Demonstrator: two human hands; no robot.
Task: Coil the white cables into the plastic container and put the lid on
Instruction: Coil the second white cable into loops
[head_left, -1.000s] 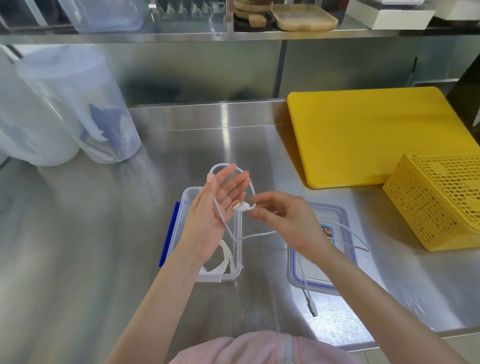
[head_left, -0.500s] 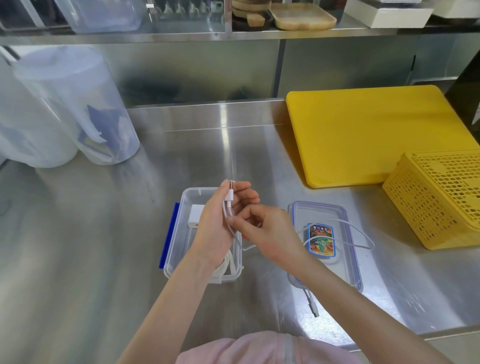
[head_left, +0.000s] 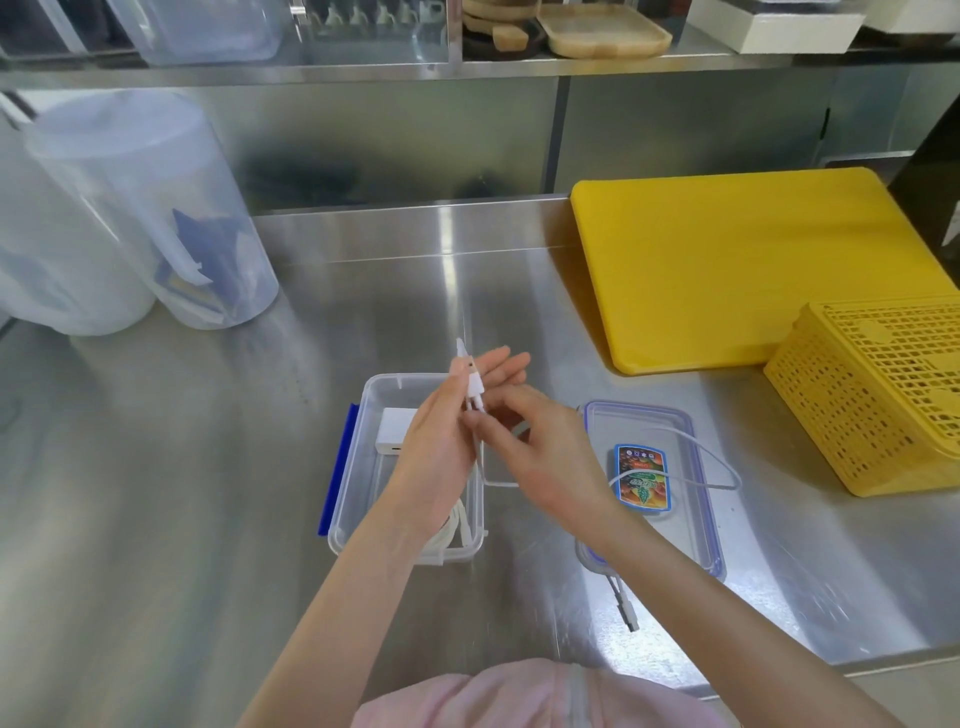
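Hands (left hand (head_left: 441, 447), right hand (head_left: 540, 457)) pinch white cable (head_left: 691, 457) above container (head_left: 358, 499); lid (head_left: 701, 519), yellow basket (head_left: 878, 395) alongside.

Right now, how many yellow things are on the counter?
2: the yellow board lies at the back right, and the yellow basket stands in front of it, at the right edge.

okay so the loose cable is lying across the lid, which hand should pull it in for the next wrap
Right, probably. The right hand sits beside the lid, where the slack cable lies, and already pinches the strand. The left hand holds the connector end over the container.
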